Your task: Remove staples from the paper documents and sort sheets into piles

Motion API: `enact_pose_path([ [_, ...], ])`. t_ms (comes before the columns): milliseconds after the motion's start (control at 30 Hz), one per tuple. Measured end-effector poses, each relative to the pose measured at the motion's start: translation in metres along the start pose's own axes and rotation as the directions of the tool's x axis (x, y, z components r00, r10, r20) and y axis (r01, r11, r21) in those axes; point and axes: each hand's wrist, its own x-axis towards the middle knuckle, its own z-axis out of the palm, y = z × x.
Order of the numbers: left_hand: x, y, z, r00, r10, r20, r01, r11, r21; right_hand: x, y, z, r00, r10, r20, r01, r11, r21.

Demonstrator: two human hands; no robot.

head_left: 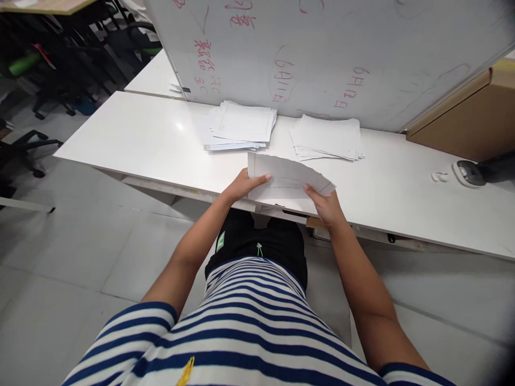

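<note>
Two hands hold paper at the near edge of a white bench, seen from your head camera. Your left hand grips the left end of a white paper sheet; the thumb lies flat on the facing side, and the other fingers are mostly hidden behind it. Your right hand pinches the lower right part in the same fashion, thumb in front, so the fingers of both hands are closed on the paper. The sheet, stretched between them, is bowed, its upper edge sloping down to your right; faint print shows, too small to read. Whether it is a single sheet cannot be told.

Beyond it, on the bench, lie two stacks: a left paper stack, with bluish edges low down, and a right paper stack, loosely fanned. The two stand apart, close to the foot of a whiteboard bearing red handwriting. Farther to your right stand a cardboard box and, nearer you, a small white object beside a black-and-white device.
</note>
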Motion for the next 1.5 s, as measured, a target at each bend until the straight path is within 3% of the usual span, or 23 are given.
enact_pose_path([
  [233,-0.016,0.004,0.018,0.998,0.056,-0.043,-0.049,0.988,0.147,-0.019,0.004,-0.003,0.998,-0.026,-0.063,0.015,0.985,-0.172],
  [367,-0.018,0.012,0.032,0.973,0.209,0.092,-0.228,0.911,0.342,-0.042,-0.003,-0.02,0.99,-0.04,-0.135,0.006,0.97,-0.243],
  [467,-0.01,0.019,0.042,0.939,0.264,0.219,-0.337,0.833,0.439,-0.062,-0.001,-0.04,0.974,0.013,-0.226,-0.072,0.963,-0.258],
  [533,0.001,0.022,0.049,0.929,0.297,0.22,-0.367,0.807,0.462,-0.073,0.008,-0.055,0.951,0.101,-0.292,-0.17,0.96,-0.221],
  [700,0.043,0.007,0.07,0.913,0.403,0.068,-0.354,0.696,0.625,-0.087,0.041,-0.085,0.855,0.308,-0.416,-0.317,0.947,0.049],
  [800,0.065,-0.009,0.078,0.937,0.35,0.008,-0.257,0.67,0.697,-0.088,0.051,-0.093,0.813,0.363,-0.455,-0.341,0.931,0.132],
  [933,0.077,-0.019,0.07,0.945,0.31,0.1,-0.284,0.631,0.722,-0.087,0.05,-0.093,0.802,0.412,-0.433,-0.383,0.91,0.156],
  [1067,0.079,-0.01,0.055,0.926,0.289,0.241,-0.375,0.647,0.664,-0.084,0.044,-0.084,0.8,0.463,-0.382,-0.434,0.886,0.163],
  [1167,0.084,0.001,0.052,0.93,0.258,0.262,-0.367,0.681,0.634,-0.08,0.04,-0.078,0.788,0.509,-0.347,-0.481,0.86,0.17],
  [1367,0.11,0.011,0.071,0.943,0.288,0.165,-0.329,0.75,0.574,-0.072,0.037,-0.073,0.795,0.521,-0.311,-0.497,0.853,0.158],
  [1500,0.127,0.004,0.084,0.964,0.196,0.179,-0.266,0.697,0.666,-0.072,0.032,-0.07,0.795,0.513,-0.323,-0.486,0.858,0.167],
])
